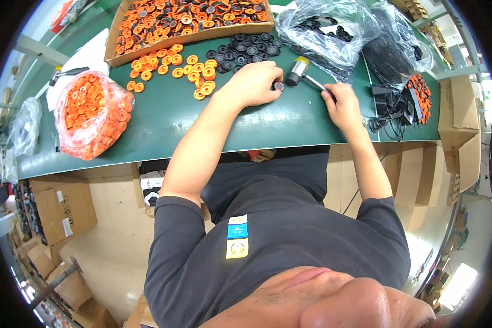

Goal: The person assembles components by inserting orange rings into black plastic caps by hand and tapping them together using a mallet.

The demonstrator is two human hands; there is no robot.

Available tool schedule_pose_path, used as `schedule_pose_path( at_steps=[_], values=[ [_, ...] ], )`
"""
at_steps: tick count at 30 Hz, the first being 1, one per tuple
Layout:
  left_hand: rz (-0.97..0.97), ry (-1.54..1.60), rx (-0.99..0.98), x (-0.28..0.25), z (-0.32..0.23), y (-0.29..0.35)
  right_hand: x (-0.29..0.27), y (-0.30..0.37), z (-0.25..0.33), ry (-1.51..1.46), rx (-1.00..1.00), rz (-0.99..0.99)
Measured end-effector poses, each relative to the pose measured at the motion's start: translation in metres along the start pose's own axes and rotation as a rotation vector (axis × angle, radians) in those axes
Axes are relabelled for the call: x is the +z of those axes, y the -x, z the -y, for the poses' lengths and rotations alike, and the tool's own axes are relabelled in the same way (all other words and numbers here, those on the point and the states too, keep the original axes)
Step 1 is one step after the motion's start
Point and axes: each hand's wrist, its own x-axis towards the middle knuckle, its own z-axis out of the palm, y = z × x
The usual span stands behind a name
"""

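My right hand [344, 105] is closed round the handle of a small mallet [298, 72]. The mallet has a metal head with a yellow face at one end and a black face at the other, and its head is at or just above the green table. To its left, my left hand [257, 85] is closed on a small round dark part [279, 86], partly hidden by the fingers. Beyond my left hand lies a pile of loose black round parts [246, 50]. Next to these, farther left, loose orange rings [194, 68] are scattered.
A cardboard box [188, 39] at the back holds many orange-and-black parts. At left stands a clear bag of orange rings [95, 112]. Clear plastic bags [333, 41] of black parts are at the back right. Black cables [391, 115] lie on the green table [202, 131] at right.
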Motion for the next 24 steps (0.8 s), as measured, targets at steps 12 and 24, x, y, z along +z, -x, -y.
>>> schedule_pose_path(
  at_steps=[12, 24],
  values=[
    [-0.662, 0.496, -0.268, -0.026, 0.038, -0.009, 0.074, -0.114, 0.046, -0.250, -0.332, 0.111],
    [-0.880, -0.233, -0.471, -0.089, 0.078, -0.024, 0.072, -0.108, 0.056, -0.302, -0.298, 0.184]
  ],
)
